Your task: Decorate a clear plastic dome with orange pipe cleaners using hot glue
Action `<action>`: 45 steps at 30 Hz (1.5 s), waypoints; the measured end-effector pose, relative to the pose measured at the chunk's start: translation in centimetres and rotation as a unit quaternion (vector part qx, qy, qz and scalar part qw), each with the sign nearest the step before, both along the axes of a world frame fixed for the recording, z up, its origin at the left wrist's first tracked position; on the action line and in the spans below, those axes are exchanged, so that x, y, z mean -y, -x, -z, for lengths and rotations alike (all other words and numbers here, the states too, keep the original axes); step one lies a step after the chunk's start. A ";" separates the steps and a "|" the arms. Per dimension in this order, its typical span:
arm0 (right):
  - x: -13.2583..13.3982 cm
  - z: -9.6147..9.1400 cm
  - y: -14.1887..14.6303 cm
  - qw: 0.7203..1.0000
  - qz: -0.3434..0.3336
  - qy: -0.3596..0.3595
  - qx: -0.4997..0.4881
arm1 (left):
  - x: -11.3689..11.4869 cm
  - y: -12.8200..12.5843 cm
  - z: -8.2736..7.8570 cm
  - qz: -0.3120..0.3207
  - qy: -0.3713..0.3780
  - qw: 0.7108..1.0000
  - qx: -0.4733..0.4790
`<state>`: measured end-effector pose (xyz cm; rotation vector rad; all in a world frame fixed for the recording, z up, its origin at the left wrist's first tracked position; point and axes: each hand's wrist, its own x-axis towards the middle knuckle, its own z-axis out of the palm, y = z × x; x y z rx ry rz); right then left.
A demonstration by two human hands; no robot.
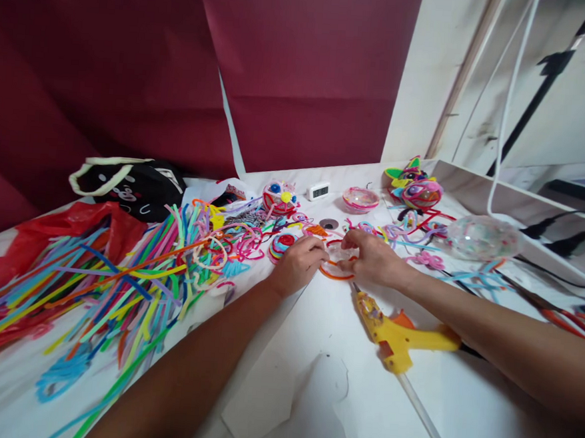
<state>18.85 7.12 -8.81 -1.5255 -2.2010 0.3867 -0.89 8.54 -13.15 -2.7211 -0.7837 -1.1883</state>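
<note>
Fingers (319, 249) of the left hand (296, 265) and right hand (376, 259) pinch a small clear disc (339, 255) from either side, mid-bench. An orange pipe cleaner (333, 274) already rims its near edge. Its face looks bare, and the yellow glue gun (399, 333) lies unheld nearby.

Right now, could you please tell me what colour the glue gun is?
The glue gun is yellow, clearest in the head view.

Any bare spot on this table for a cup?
Bare white table shows between the yellow plastic glue gun and the left forearm, and right of that gun. Crowded: colourful pipe-cleaner pile at left, crafts beyond the orange-rimmed clear disc in left hand and right hand.
</note>
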 end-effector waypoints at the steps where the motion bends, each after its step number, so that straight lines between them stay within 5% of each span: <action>1: 0.0 0.0 0.0 1.000 0.000 -0.001 -0.001 | 0.1 0.0 -0.1 -0.007 -0.012 1.000 -0.013; 17: 0.0 0.1 -0.1 1.000 -0.005 -0.010 -0.007 | 0.6 0.1 0.1 -0.005 -0.153 0.980 -0.131; 35: -0.7 0.2 -0.9 0.999 -0.022 0.030 -0.029 | 0.8 0.1 0.0 -0.014 -0.158 0.977 -0.143; 45: -1.4 -0.5 -3.2 0.977 -0.087 0.130 -0.142 | 0.5 0.3 0.1 -0.006 -0.153 0.977 -0.146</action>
